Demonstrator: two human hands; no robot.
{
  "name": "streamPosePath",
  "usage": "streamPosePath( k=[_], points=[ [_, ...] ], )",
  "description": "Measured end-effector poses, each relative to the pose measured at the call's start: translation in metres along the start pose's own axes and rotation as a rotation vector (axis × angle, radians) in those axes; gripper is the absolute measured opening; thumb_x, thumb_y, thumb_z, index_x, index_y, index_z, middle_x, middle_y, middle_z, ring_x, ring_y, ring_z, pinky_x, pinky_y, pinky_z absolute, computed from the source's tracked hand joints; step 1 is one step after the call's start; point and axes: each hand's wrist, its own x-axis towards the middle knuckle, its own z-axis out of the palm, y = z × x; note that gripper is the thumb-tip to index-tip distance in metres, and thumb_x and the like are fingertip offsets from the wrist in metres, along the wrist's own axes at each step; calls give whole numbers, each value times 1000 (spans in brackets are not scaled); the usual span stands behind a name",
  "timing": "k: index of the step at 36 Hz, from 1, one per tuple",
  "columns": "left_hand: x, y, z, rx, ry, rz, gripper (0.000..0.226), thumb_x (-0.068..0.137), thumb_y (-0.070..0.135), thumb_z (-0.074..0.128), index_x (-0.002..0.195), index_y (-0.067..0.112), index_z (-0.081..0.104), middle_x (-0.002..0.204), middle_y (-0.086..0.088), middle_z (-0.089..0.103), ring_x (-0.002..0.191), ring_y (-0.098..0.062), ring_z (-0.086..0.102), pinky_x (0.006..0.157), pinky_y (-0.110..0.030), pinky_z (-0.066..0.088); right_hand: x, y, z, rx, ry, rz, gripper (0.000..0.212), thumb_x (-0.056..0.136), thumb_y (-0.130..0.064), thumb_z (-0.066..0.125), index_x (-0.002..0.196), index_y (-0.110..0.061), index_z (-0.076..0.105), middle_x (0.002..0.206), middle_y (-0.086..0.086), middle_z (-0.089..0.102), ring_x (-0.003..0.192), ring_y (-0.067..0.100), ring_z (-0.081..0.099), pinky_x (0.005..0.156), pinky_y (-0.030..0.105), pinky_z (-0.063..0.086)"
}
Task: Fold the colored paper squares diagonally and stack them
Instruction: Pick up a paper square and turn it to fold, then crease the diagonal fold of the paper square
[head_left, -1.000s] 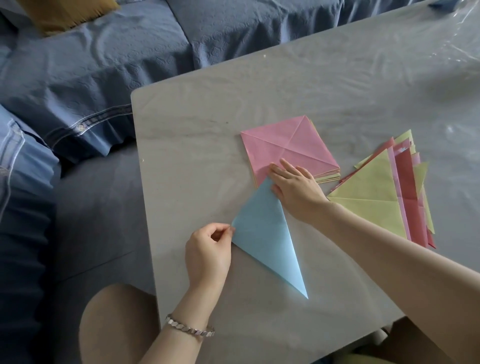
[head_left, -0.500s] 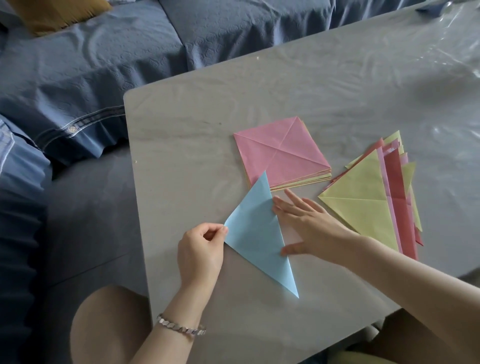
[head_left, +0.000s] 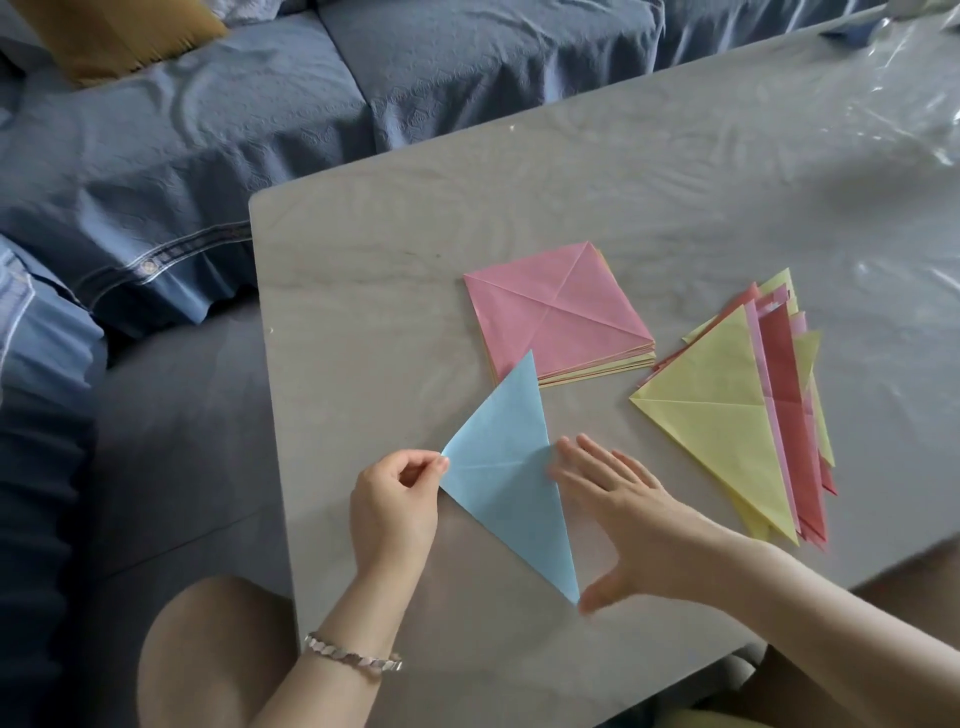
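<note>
A blue paper triangle (head_left: 511, 467), folded along the diagonal, lies flat on the grey surface (head_left: 363, 291), toward its left edge and not far from its near edge. The left hand (head_left: 395, 499) pinches the triangle's left corner between thumb and curled fingers; a silver bracelet (head_left: 353, 657) sits on that wrist. The right hand (head_left: 623, 525) is flat and spread wide, holding nothing. Its straight fingers lie along the triangle's long right edge with the fingertips (head_left: 558, 460) touching the paper, and the thumb reaches toward the bottom tip. The hand is slightly blurred.

The triangle's upper tip overlaps the near left side of a stack of unfolded squares (head_left: 558, 312), pink on top and creased corner to corner, which rests near the middle of the surface. Just beside it, toward the right part of the near edge, lies a fanned pile of folded triangles (head_left: 727, 415), with yellow on top and red and pink beneath.

Past the far left corner of the surface lies a blue sofa cover (head_left: 260, 130) with a mustard cushion (head_left: 119, 36).
</note>
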Motion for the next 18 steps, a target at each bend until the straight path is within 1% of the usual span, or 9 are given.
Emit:
streamPosePath(
  k=[2,4,7,9,11,12,16,17,18],
  points=[
    [0,3,0,-159,-18,-49,20,82,9,67,67,22,65,65,4,65,59,-12,59,50,-20,48,1,-3,-2,227,107,44,95,71,-55,68,142,-42,7,155,-7,-7,142,9,-10,110,21,-3],
    [-2,10,3,-309,-62,-83,22,81,2,66,66,17,65,57,4,64,49,-7,59,41,-16,45,1,-7,-6,482,292,65,71,77,-43,68,128,-56,20,150,-5,23,137,7,21,109,21,19],
    [-7,24,12,-389,-152,-57,20,80,0,66,66,14,63,46,7,61,39,-3,55,39,-15,45,0,-10,-12,919,487,89,52,77,-15,72,111,-47,49,117,3,63,99,10,62,89,29,50],
    [-8,35,20,-398,-222,-21,18,80,1,66,68,14,63,46,7,62,40,-3,55,41,-16,46,-1,-5,-16,1078,579,135,36,77,-7,72,97,-36,63,97,17,69,84,28,67,77,39,56],
    [-5,44,28,-378,-273,12,13,82,5,66,71,13,64,51,6,63,44,-4,59,44,-18,48,-5,6,-21,1004,706,199,24,74,-24,76,89,-40,68,87,31,63,79,47,60,76,55,51],
    [-2,47,33,-354,-282,26,8,84,9,64,76,11,64,57,4,64,49,-6,62,48,-20,50,-8,14,-22,944,763,250,25,74,-28,76,89,-46,67,85,33,60,74,47,58,75,57,50],
    [23,54,50,-136,-212,102,23,89,16,58,111,7,61,100,-8,67,96,-19,63,84,-29,46,-30,51,-32,744,892,418,34,81,-6,68,93,-37,67,78,8,63,60,9,57,66,26,55],
    [29,56,52,-78,-184,105,29,90,14,57,117,7,58,113,-10,63,106,-20,59,89,-27,43,-35,56,-34,654,888,483,30,81,-4,67,100,-27,68,81,1,60,63,3,56,63,16,50],
    [34,58,54,-32,-163,102,34,90,13,55,123,7,54,122,-10,58,113,-20,55,93,-26,40,-39,62,-35,542,878,553,29,81,-3,66,105,-19,67,90,2,58,72,1,54,66,14,47]
  ],
)
